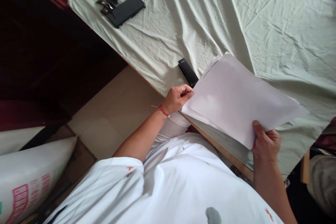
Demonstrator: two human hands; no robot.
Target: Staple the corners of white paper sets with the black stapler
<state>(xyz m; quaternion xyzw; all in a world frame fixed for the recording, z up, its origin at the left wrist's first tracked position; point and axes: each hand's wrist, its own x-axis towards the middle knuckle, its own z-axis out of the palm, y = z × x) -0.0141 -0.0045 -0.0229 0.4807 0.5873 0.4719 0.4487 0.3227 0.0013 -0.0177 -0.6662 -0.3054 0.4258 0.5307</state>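
Gripping the paper stack (233, 94) along its near right edge, the right hand (267, 143) seems to steady it over the pale cloth (288, 38), while the left hand (178, 98) pinches its left edge beside the black stapler (187, 72), likely so nothing slips.

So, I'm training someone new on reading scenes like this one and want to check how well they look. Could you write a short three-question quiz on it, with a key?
1. True or false: the thumb of the right grip lies on top of the paper.
2. Fill in the colour: the bracelet on the left arm is ____.
3. Choose one: which is nearer the stapler? (a) the left grip (b) the right grip

Key: 1. True. 2. Red. 3. a.
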